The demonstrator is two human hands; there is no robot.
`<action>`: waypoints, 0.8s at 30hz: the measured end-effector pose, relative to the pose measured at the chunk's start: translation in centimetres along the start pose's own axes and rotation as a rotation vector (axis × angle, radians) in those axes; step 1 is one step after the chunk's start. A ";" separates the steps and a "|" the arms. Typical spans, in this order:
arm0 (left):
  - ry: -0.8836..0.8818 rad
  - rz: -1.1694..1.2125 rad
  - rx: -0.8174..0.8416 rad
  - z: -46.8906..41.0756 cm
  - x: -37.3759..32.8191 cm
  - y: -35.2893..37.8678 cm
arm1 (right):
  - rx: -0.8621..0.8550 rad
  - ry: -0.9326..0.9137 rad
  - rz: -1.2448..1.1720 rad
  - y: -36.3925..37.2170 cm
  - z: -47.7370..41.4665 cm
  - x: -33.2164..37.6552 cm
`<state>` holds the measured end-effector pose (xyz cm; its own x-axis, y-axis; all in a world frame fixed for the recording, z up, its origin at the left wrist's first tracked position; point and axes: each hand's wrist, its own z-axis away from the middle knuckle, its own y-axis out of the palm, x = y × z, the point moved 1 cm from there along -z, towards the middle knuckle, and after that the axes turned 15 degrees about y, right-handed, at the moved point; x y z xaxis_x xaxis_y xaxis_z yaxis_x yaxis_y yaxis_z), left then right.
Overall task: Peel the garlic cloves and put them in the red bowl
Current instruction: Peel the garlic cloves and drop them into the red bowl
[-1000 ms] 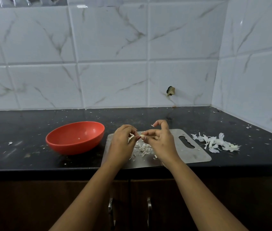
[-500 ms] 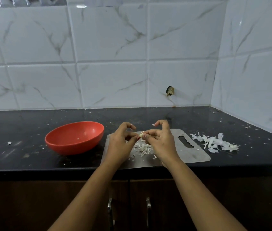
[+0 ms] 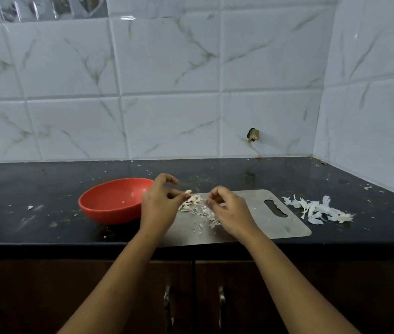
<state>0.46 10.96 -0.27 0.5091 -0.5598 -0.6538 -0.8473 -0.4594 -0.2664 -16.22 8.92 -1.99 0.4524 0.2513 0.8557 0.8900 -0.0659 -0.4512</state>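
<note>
My left hand pinches a pale garlic clove between thumb and fingertips, just right of the red bowl. My right hand hovers over the steel cutting board with its fingers curled, pinching a small white scrap of skin. A heap of garlic cloves and skin bits lies on the board between the two hands. The bowl sits on the black counter left of the board, with a couple of small white pieces inside.
A pile of white garlic skins lies on the black counter right of the board. Tiled walls close the back and right side. Cabinet doors with metal handles are below the counter edge.
My hands have drawn apart: the left keeps the clove and has moved a little left toward the bowl, the right has pulled away to the right with a scrap of skin.
</note>
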 end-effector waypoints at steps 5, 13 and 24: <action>0.009 -0.323 -0.067 -2.5 -0.1 -5.3 | -0.009 -0.006 0.111 0.2 0.0 0.0; -0.274 -0.732 0.294 -4.5 3.7 -10.4 | -0.034 0.019 0.132 0.1 0.2 0.2; -0.079 -0.483 0.160 -5.2 1.7 -6.4 | -0.048 0.029 0.129 0.5 -1.0 0.0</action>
<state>7.54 9.32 4.00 0.8406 -0.2526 -0.4792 -0.5336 -0.5381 -0.6525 -15.70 7.94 -1.95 0.5637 0.2101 0.7988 0.8260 -0.1423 -0.5455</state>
